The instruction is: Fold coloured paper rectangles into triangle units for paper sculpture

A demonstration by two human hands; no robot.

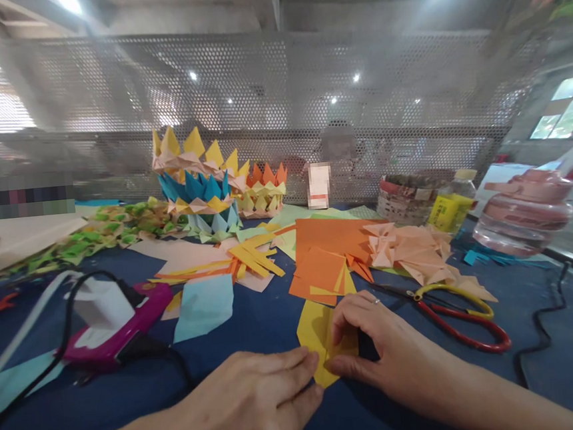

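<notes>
A yellow paper piece (318, 332) lies on the dark blue tabletop (256, 331) near the front edge. My left hand (255, 405) rests with its fingers together, pinching the paper's lower left edge. My right hand (378, 347), a ring on one finger, presses its thumb and fingers on the paper's right side. Both hands meet at the paper's lower tip.
Red-and-yellow scissors (458, 317) lie right of my right hand. A magenta glue gun (120, 326) with black cord sits at left. Orange paper squares (328, 258), folded peach pieces (410, 251), stacked paper crowns (198, 182), jars (524, 211) and a bottle (453, 204) stand beyond.
</notes>
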